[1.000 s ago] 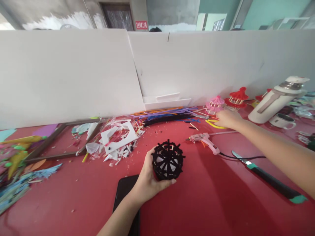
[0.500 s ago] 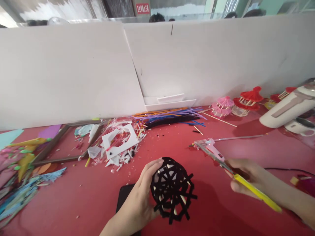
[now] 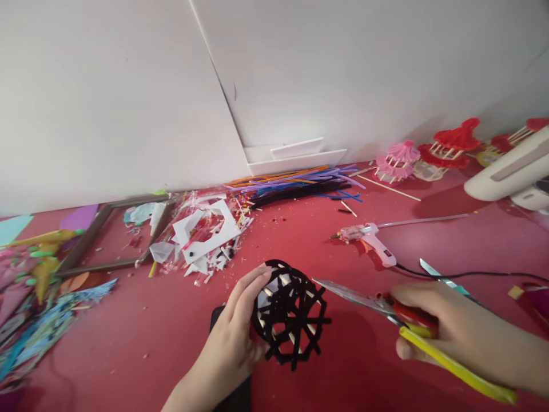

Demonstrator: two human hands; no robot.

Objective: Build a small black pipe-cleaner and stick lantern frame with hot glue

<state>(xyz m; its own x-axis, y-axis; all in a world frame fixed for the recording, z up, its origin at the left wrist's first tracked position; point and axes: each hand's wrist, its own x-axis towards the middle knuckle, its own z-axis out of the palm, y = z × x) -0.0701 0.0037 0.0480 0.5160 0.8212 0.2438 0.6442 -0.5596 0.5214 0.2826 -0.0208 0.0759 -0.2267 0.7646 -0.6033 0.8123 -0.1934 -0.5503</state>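
Scissors [image 3: 369, 300], handles partly hidden, are gripped by the right hand [image 3: 454, 320]; the left hand [image 3: 238, 323] clasps a black lattice [image 3: 297, 322], masking its side.

Big white boards [image 3: 98, 103] are standing along the back of this red table [image 3: 150, 349], kinda meeting at a slanting seam [image 3: 218, 74]. Pale light's washing over them, and the table's picking up a dull shine toward the right.
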